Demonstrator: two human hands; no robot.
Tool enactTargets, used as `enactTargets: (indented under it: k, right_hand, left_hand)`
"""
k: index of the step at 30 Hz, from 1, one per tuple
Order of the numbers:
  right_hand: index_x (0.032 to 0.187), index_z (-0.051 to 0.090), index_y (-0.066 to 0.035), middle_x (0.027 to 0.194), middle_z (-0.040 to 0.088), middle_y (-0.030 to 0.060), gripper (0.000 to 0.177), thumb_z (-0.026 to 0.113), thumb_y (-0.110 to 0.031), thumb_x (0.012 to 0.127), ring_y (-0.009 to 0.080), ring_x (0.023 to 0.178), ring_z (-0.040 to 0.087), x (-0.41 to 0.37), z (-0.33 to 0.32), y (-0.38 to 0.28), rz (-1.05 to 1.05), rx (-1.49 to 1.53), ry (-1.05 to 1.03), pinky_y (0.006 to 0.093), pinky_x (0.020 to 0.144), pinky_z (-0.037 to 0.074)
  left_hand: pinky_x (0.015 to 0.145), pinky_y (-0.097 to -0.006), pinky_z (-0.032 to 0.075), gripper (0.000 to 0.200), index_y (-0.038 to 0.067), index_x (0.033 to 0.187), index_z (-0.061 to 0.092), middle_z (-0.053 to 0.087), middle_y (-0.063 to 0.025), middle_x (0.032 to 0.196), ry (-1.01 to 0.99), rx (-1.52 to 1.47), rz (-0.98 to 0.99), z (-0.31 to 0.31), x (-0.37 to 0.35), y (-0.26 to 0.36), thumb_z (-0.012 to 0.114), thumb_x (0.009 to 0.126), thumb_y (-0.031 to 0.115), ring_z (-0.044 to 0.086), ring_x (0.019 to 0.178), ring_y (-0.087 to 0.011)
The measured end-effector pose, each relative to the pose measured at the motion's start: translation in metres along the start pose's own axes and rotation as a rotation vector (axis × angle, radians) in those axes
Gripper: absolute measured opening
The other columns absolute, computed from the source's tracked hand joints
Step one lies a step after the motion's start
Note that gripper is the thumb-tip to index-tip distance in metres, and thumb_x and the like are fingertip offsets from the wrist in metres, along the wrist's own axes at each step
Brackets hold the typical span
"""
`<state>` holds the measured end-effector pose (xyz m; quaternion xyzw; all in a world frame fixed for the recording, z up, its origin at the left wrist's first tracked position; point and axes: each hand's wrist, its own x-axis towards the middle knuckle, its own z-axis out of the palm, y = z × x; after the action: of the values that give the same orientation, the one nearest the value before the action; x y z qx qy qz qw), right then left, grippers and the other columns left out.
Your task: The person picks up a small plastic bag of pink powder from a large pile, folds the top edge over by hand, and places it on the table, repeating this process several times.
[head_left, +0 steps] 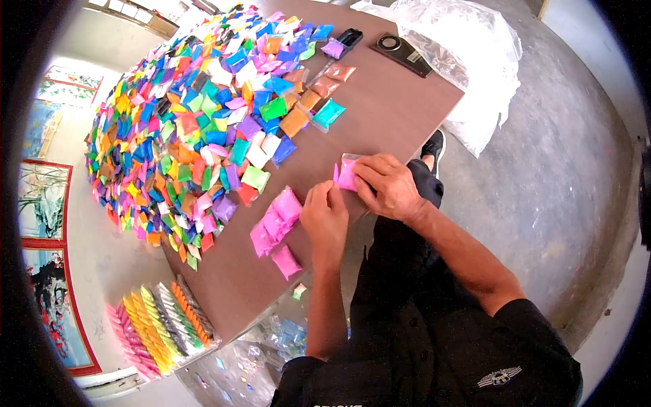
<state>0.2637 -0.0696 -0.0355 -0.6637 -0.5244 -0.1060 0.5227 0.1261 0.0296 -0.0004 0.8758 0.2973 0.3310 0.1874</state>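
Near the table's front edge lies a small pink packet (348, 172) in clear film. My right hand (392, 184) presses on it, fingers curled over its right side. Just left of it, my left hand (325, 214) is closed, with a thin, pointed pink piece (336, 173) sticking up from its fingertips; I cannot make out exactly what it is. The lower part of that piece is hidden by the fingers. Beside my left hand are several more pink packets (274, 222), grouped together, and a single pink packet (286, 262) closer to the edge.
A big heap of colourful packets (196, 129) covers the table's (380, 112) far left. A phone (401, 54), a black tray (350, 39) and a clear plastic bag (468, 61) are at the far right. Bundled colourful strips (159, 325) lie at the left corner.
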Motion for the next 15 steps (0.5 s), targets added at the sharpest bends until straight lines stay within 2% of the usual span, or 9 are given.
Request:
enactTargets:
  k: [6,9,15]
  right_hand:
    - [0.101,0.070,-0.002,0.105,0.068,0.0132,0.021,0.073,-0.010,0.082,0.0325,0.096,0.066,0.001,0.002,-0.001,0.023,0.013,-0.005,0.0412,0.086,0.055]
    - [0.100,0.071,-0.002,0.105,0.069,0.0130,0.020,0.073,-0.010,0.081,0.0320,0.096,0.066,0.002,0.001,-0.002,0.016,0.003,-0.012,0.0408,0.086,0.055]
    - [0.096,0.072,-0.002,0.104,0.070,0.0131,0.017,0.074,-0.010,0.081,0.0322,0.094,0.067,0.002,0.002,-0.004,0.036,-0.001,0.027,0.0404,0.085,0.056]
  left_hand:
    - [0.065,-0.0391,0.050,0.007,-0.001,0.094,0.066,0.066,-0.0174,0.083,-0.026,-0.069,-0.046,-0.003,-0.025,0.015,0.066,0.093,0.007,0.064,0.071,-0.0317]
    - [0.063,-0.0400,0.049,0.007,-0.001,0.092,0.064,0.063,-0.0177,0.080,-0.050,0.008,-0.015,-0.002,-0.015,0.012,0.065,0.093,0.006,0.062,0.069,-0.0325]
    - [0.061,-0.0407,0.047,0.006,-0.001,0.091,0.063,0.061,-0.0177,0.077,0.016,-0.024,0.001,0.003,-0.009,0.006,0.064,0.093,0.004,0.061,0.067,-0.0330]
